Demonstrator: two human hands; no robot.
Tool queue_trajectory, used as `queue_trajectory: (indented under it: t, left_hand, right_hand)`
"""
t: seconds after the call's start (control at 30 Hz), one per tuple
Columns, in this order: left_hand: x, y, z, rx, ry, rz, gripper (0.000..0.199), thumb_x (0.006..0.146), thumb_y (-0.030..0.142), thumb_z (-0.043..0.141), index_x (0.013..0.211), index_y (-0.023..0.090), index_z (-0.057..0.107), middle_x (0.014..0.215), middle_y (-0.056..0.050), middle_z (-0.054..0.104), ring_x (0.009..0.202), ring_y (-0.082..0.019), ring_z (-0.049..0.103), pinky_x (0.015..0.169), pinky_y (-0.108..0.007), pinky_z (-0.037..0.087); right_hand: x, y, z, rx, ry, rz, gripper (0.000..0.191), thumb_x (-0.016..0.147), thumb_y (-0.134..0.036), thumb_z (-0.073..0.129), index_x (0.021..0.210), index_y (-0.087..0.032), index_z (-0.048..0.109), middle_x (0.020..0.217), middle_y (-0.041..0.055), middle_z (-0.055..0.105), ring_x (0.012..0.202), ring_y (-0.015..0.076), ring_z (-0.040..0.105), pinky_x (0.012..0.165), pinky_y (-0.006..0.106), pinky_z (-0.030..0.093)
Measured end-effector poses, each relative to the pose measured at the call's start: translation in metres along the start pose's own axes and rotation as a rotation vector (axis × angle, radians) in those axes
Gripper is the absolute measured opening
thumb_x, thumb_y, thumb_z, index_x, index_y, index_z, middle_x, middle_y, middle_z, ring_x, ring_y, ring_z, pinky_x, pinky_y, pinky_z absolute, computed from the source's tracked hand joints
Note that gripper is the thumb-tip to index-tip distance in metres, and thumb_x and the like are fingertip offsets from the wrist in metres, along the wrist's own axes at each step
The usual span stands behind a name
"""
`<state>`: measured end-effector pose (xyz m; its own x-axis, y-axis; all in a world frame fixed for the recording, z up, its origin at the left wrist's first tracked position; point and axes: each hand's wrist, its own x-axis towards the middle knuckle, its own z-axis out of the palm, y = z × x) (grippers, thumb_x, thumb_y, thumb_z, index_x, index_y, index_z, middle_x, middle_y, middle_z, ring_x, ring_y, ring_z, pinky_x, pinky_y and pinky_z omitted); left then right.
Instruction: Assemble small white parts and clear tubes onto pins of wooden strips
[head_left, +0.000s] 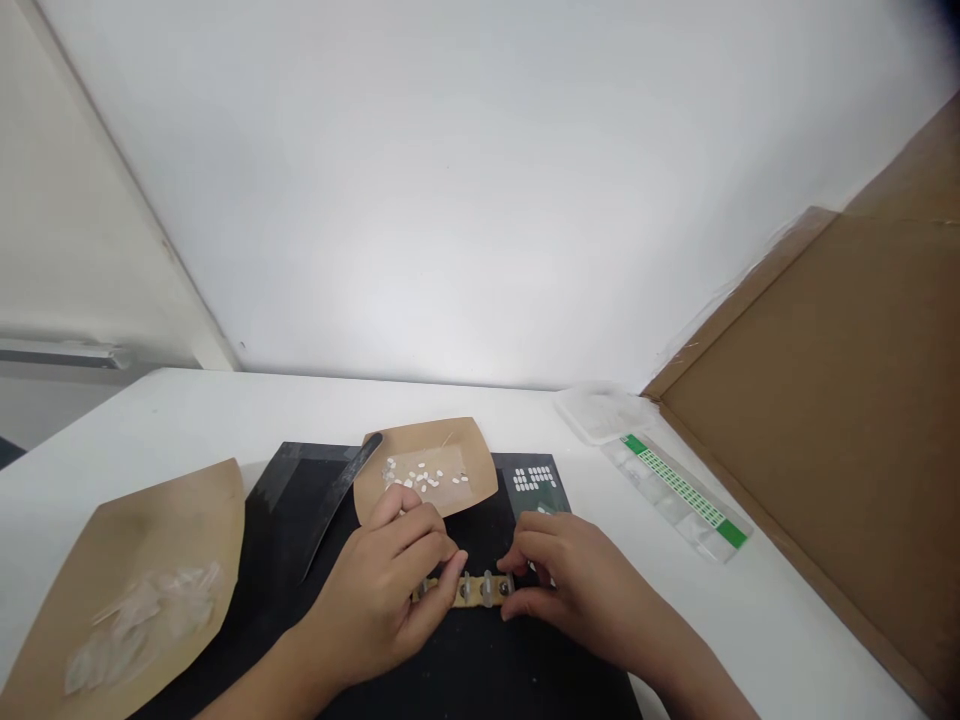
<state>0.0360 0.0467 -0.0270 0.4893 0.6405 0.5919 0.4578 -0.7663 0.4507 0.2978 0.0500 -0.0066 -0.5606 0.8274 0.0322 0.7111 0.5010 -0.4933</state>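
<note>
On the black mat [480, 680] lay a strip [472, 592], clear pieces [487, 590] mounted, loose plastics [142, 625] remaining; left hand [397, 590] pinched together, right hand's [577, 580] grip unclear.

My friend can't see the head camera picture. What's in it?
A left hand and right hand are at a tan strip on a black mat. Beyond is a brown tray with white pieces; a second tray, at left, holds clear pieces.

The left hand [397, 580] is covering the left end of the strip [475, 592] and part of the near rim of the small tray [480, 465]. The right hand [566, 575] is masking the near part of the card [557, 493]. The big tray [176, 520] and cardboard [832, 410] are running out of frame.
</note>
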Motion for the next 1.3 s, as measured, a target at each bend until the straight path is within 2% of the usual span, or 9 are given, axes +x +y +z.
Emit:
queue_trajectory:
  t: [0.23, 0.67, 0.9, 0.97, 1.03, 1.17, 1.3]
  left_hand:
    - [0.000, 0.001, -0.001, 0.006, 0.005, -0.003, 0.013, 0.095, 0.007, 0.060, 0.090, 0.019, 0.063, 0.082, -0.004, 0.063, 0.078, -0.020, 0.052, 0.078, -0.039, 0.042]
    - [0.000, 0.001, -0.001, 0.015, -0.005, 0.003, 0.013, 0.095, 0.008, 0.059, 0.089, 0.018, 0.063, 0.082, -0.004, 0.063, 0.077, -0.019, 0.052, 0.079, -0.039, 0.042]
    - [0.000, 0.001, 0.000, 0.016, 0.004, 0.021, 0.012, 0.096, 0.007, 0.059, 0.091, 0.018, 0.063, 0.083, -0.004, 0.063, 0.078, -0.019, 0.050, 0.080, -0.040, 0.042]
    - [0.000, 0.002, 0.000, 0.019, 0.003, 0.024, 0.012, 0.096, 0.007, 0.059, 0.092, 0.018, 0.063, 0.083, -0.005, 0.063, 0.078, -0.019, 0.050, 0.080, -0.040, 0.042]
    - [0.000, 0.002, 0.000, 0.019, -0.004, 0.026, 0.012, 0.096, 0.007, 0.058, 0.093, 0.018, 0.063, 0.083, -0.004, 0.063, 0.078, -0.019, 0.051, 0.081, -0.040, 0.042]
    - [0.000, 0.002, -0.001, 0.024, -0.014, 0.027, 0.012, 0.097, 0.008, 0.058, 0.091, 0.018, 0.064, 0.082, -0.004, 0.063, 0.078, -0.019, 0.053, 0.081, -0.040, 0.043]
    - [0.000, 0.002, -0.001, 0.025, -0.001, 0.028, 0.012, 0.096, 0.008, 0.059, 0.090, 0.018, 0.064, 0.082, -0.004, 0.063, 0.078, -0.019, 0.052, 0.081, -0.039, 0.043]
  right_hand:
    - [0.001, -0.001, 0.001, 0.009, 0.021, -0.019, 0.028, 0.079, -0.043, 0.091, 0.092, -0.025, 0.074, 0.089, -0.0023, 0.071, 0.075, 0.0168, 0.065, 0.065, 0.028, 0.045]
    - [0.002, 0.002, 0.005, 0.035, 0.004, 0.004, 0.027, 0.077, -0.038, 0.093, 0.089, -0.024, 0.073, 0.087, -0.0027, 0.069, 0.074, 0.0156, 0.064, 0.062, 0.026, 0.044]
    - [-0.001, 0.003, -0.008, 0.153, 0.005, 0.008, 0.043, 0.072, -0.052, 0.093, 0.101, -0.026, 0.074, 0.093, -0.0011, 0.071, 0.076, 0.0170, 0.066, 0.066, 0.027, 0.051]
    - [-0.001, 0.003, -0.012, 0.187, 0.027, 0.011, 0.038, 0.078, -0.049, 0.091, 0.104, -0.026, 0.075, 0.095, -0.0004, 0.071, 0.080, 0.0175, 0.068, 0.071, 0.029, 0.054]
    - [-0.001, 0.003, -0.015, 0.218, 0.026, 0.014, 0.025, 0.085, -0.042, 0.086, 0.101, -0.026, 0.075, 0.095, -0.0007, 0.071, 0.081, 0.0167, 0.068, 0.073, 0.029, 0.055]
    - [0.001, 0.002, -0.015, 0.273, -0.027, 0.006, 0.006, 0.091, -0.030, 0.081, 0.093, -0.026, 0.078, 0.091, -0.0015, 0.071, 0.078, 0.0148, 0.068, 0.071, 0.027, 0.055]
    - [0.003, 0.002, -0.012, 0.294, -0.036, -0.013, 0.008, 0.094, -0.028, 0.077, 0.087, -0.025, 0.078, 0.089, -0.0011, 0.071, 0.079, 0.0148, 0.068, 0.070, 0.027, 0.054]
